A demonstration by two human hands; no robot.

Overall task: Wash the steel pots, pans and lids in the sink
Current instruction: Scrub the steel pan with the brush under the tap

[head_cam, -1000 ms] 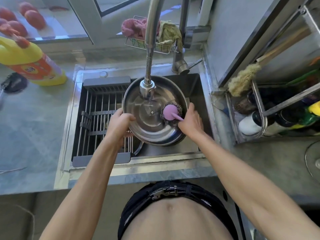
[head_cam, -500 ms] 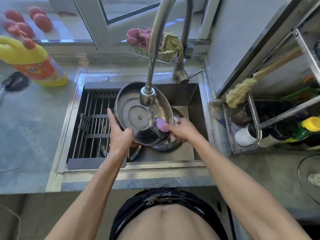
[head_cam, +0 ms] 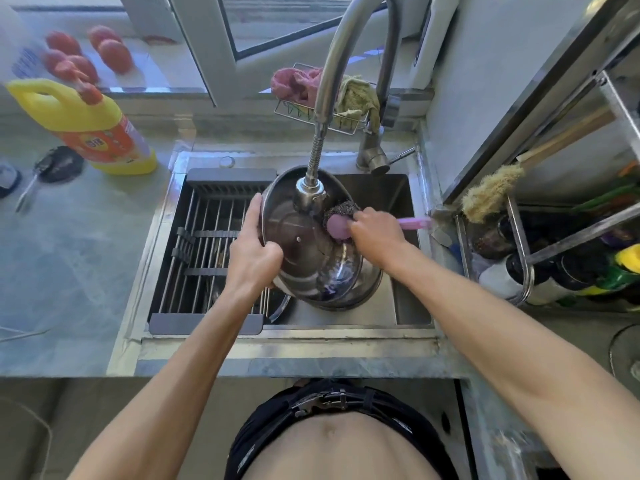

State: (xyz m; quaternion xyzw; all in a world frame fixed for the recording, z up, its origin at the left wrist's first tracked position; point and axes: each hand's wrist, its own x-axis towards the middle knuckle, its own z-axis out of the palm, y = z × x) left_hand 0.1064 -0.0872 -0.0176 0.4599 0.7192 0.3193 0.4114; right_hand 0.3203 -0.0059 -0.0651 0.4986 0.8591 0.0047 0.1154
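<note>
Two hands: left hand [head_cam: 252,252] grips round steel lid [head_cam: 298,244], right hand [head_cam: 375,232] wiry scrubber [head_cam: 341,216].

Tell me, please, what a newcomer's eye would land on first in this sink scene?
Most likely the steel lid, held tilted over the sink by the left hand under the tall faucet. The right hand grips a pink-handled scrubber against its upper rim. The yellow detergent jug stands on the left counter.
</note>
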